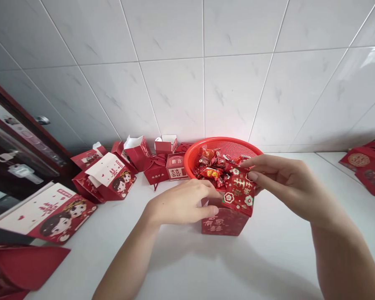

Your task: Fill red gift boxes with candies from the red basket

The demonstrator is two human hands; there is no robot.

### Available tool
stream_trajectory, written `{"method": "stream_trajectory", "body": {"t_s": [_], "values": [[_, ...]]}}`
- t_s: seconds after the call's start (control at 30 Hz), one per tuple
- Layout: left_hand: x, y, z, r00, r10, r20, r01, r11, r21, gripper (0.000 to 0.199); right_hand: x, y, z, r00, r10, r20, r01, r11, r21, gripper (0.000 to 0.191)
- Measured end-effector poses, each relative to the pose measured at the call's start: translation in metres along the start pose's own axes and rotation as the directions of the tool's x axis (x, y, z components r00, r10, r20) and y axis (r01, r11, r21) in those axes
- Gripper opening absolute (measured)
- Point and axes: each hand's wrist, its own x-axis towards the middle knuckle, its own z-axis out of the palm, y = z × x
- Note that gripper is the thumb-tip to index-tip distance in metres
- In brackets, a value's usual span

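Observation:
A red printed packet point(238, 189) with white flowers and gold characters is pinched in my right hand point(284, 181). It hangs over the right side of a red gift box point(225, 221) that stands on the white surface. My left hand point(190, 202) grips the box at its upper left edge, thumb on the front. Right behind the box sits a red mesh basket point(190, 156) with several wrapped candies point(211, 171) in it. The box's opening is mostly hidden by my left hand and the packet.
Small red boxes point(156, 168) stand left of the basket. Larger printed boxes point(112, 177) line the left side, near a dark cabinet point(15, 162) with keys. More red boxes point(371, 166) sit at the far right. A tiled wall point(234, 96) rises behind.

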Motion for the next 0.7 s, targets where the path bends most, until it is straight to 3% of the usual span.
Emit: {"method": "stream_trajectory", "body": {"t_s": [0.1,0.2,0.4,0.47,0.57,0.7], "values": [[0.000,-0.002,-0.002,1.000,0.022,-0.007,-0.022,0.997,-0.078,0.015,-0.001,-0.001,0.003,0.998,-0.065,-0.027,0.060,0.988,-0.139,0.019],[0.004,-0.005,0.000,1.000,0.005,-0.026,-0.008,0.993,-0.114,0.025,-0.003,-0.003,0.005,0.993,-0.099,-0.059,0.081,0.963,-0.258,0.018],[0.008,-0.002,0.008,0.994,-0.091,-0.060,0.085,0.993,-0.085,0.010,-0.007,0.000,0.006,0.986,-0.109,-0.128,0.079,0.973,-0.216,0.019],[0.005,0.003,0.009,0.992,-0.120,-0.046,0.118,0.992,-0.042,0.013,-0.007,-0.001,0.005,0.993,-0.103,-0.063,0.088,0.975,-0.203,0.016],[-0.001,0.011,0.011,0.989,-0.145,-0.029,0.145,0.989,0.007,0.031,-0.009,-0.007,0.002,0.987,-0.085,0.139,0.111,0.975,-0.190,0.012],[-0.009,0.023,0.018,0.985,-0.169,-0.040,0.171,0.984,0.045,0.032,-0.011,-0.012,0.002,0.910,-0.096,0.403,0.218,0.938,-0.269,0.019]]}}
